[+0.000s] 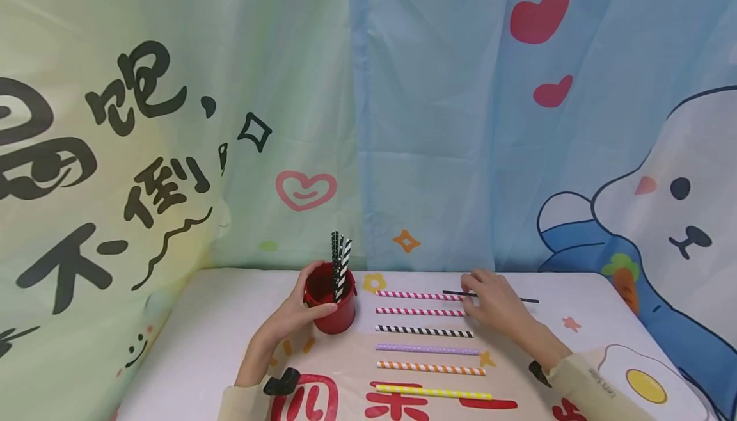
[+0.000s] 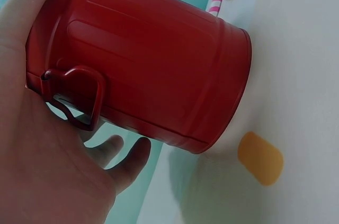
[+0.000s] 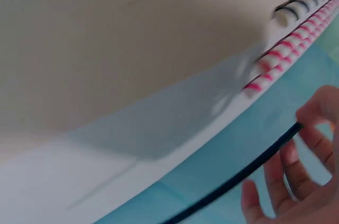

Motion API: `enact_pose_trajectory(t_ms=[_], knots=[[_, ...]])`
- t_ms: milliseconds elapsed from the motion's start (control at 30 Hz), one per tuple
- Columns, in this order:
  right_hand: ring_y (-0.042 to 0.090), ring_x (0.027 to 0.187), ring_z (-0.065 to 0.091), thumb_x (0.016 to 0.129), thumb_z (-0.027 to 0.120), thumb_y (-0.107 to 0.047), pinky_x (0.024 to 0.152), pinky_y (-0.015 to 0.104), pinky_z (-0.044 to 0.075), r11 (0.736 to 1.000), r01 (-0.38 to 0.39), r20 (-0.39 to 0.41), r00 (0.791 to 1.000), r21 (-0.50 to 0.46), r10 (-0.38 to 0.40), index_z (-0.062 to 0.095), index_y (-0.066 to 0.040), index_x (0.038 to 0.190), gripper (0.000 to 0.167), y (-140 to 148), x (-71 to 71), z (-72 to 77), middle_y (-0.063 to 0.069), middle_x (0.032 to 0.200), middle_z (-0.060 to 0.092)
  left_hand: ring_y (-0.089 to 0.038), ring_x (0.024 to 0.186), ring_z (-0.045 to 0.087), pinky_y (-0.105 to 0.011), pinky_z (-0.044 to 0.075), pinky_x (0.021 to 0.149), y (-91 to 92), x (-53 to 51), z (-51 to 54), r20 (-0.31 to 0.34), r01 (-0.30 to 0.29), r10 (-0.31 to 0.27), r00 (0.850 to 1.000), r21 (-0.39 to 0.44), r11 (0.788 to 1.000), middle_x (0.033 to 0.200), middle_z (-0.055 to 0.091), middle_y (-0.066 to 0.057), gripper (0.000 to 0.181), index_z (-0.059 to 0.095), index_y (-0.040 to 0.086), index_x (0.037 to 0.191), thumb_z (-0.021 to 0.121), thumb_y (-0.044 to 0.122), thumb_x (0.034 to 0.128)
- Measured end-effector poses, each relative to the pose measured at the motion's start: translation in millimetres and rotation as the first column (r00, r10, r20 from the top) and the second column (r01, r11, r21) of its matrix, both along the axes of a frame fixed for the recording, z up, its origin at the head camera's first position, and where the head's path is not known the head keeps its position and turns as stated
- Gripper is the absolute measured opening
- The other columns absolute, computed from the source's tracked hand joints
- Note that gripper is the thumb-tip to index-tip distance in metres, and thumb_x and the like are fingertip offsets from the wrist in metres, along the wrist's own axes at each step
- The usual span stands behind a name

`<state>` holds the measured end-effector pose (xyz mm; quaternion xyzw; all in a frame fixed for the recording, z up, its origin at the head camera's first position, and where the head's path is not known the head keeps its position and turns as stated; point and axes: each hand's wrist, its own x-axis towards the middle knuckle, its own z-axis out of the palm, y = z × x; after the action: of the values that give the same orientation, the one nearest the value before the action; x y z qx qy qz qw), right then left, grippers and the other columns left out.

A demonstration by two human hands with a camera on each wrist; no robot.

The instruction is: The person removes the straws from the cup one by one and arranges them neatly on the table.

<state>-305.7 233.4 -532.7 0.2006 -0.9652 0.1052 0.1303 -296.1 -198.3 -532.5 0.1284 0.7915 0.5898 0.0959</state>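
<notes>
My left hand (image 1: 296, 309) grips a small red metal bucket (image 1: 338, 320), its thumb on the near side and the other fingers round the far side. Several black-and-white patterned paper straws (image 1: 344, 261) stand in the bucket, leaning on its rim. In the left wrist view the bucket (image 2: 143, 60) shows a wire handle folded against its wall. My right hand (image 1: 494, 299) pinches a thin black stick (image 1: 530, 301) between thumb and fingers, held above the right end of the pink-striped straws (image 1: 414, 295). The right wrist view shows the black stick (image 3: 233, 179) raised off the table.
Below the pink straws lie a black-striped straw (image 1: 423, 331), a purple dotted straw (image 1: 426, 349), an orange-striped straw (image 1: 428, 368) and a yellow-striped straw (image 1: 432, 392), roughly parallel. The printed cloth (image 1: 230, 318) covers the table. A curtain (image 1: 426, 120) hangs behind.
</notes>
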Motion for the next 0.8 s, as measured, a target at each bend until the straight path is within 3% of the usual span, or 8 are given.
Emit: enact_pose_trajectory(t_ms=[367,800], knots=[[0.021,0.088,0.053,0.082,0.071,-0.014,0.081,0.045,0.049,0.999,0.024,0.083,0.996,0.021,-0.026,0.06,-0.022,0.089,0.016,37.8,-9.6,-13.6,-0.002,0.091,0.058,-0.033,0.142,0.034,-0.045,0.053,0.1,0.2,-0.1,-0.2,-0.004,0.001,-0.001,1.0,0.003,1.0,0.155,0.035,-0.008,0.095,0.017,0.031,0.157,0.079,0.03,0.0847],[0.019,0.081,0.051,0.082,0.072,-0.013,0.074,0.041,0.049,0.997,0.024,0.098,0.995,0.071,-0.031,0.063,-0.021,0.089,0.014,56.7,-16.2,-21.2,-0.002,0.087,0.056,-0.034,0.144,0.032,-0.048,0.053,0.101,0.2,0.6,2.2,0.015,0.001,-0.001,1.0,0.011,1.0,0.156,0.034,-0.008,0.094,0.018,0.032,0.156,0.08,0.027,0.085]])
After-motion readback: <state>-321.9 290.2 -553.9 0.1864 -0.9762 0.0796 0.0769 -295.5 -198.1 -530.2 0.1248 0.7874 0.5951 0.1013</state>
